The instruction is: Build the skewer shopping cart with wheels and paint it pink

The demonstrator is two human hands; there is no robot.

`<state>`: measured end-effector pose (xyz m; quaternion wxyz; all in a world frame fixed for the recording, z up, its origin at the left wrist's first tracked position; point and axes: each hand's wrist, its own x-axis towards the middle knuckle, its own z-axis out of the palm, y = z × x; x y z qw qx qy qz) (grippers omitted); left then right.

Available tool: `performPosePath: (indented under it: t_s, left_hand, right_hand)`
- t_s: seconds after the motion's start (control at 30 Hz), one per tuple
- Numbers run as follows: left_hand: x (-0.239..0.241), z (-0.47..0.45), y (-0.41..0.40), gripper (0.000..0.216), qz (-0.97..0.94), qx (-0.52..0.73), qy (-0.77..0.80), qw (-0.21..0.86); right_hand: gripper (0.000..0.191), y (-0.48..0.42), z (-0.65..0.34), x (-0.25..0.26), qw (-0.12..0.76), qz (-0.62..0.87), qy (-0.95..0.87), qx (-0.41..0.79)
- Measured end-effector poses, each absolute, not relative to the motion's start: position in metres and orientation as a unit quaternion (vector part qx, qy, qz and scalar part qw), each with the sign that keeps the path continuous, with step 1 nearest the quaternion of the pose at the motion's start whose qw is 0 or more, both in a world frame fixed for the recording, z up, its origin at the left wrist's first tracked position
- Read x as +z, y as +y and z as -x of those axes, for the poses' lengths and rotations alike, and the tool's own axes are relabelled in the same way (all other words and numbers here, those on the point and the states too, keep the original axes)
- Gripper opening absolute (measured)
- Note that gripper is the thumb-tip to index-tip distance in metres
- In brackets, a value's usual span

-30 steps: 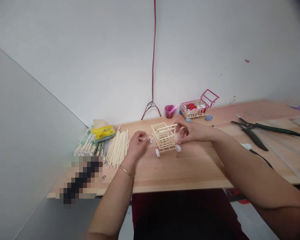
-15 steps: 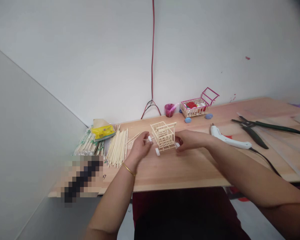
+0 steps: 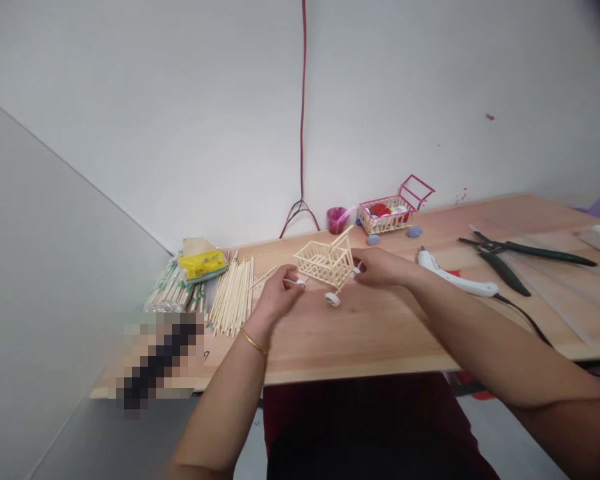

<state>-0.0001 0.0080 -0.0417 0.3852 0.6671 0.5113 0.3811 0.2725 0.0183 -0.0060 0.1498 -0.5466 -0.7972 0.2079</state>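
A small shopping cart (image 3: 323, 262) made of pale wooden sticks is between my two hands, its basket side facing me and its handle rising to the upper right. White round wheels sit beneath it; the near wheel (image 3: 333, 299) shows fully. My left hand (image 3: 279, 291) pinches the white wheel (image 3: 301, 284) at the cart's left end. At the right end, my right hand (image 3: 377, 267) has its fingers closed around another white wheel (image 3: 356, 271), partly hidden by them.
Loose wooden sticks (image 3: 233, 293) and a yellow packet (image 3: 203, 265) lie left. Behind stand a pink-trimmed cart (image 3: 387, 215) with blue wheels and a purple cup (image 3: 336, 220). A white glue gun (image 3: 457, 277) with a black cord and dark-handled pliers (image 3: 505, 257) lie right.
The stick cart has been turned between my hands, so its long side now faces me and its handle points to the upper right. The near wheel has shifted right.
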Motion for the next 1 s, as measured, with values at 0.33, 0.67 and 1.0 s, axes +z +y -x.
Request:
performPosePath:
  t_s: [0.33, 0.67, 1.0]
  left_hand:
    - [-0.032, -0.004, -0.003, 0.048, -0.562, 0.372, 0.461, 0.577]
    - [-0.026, 0.009, -0.003, 0.056, -0.565, 0.294, 0.479, 0.605]
    - [-0.012, 0.025, 0.010, 0.037, -0.589, 0.458, 0.505, 0.435]
  right_hand:
    - [0.011, 0.032, -0.276, -0.016, 0.211, 0.567, -0.779, 0.163]
    - [0.013, 0.040, -0.271, -0.030, 0.253, 0.560, -0.767, 0.185]
    - [0.012, 0.035, -0.281, -0.014, 0.308, 0.588, -0.729, 0.163]
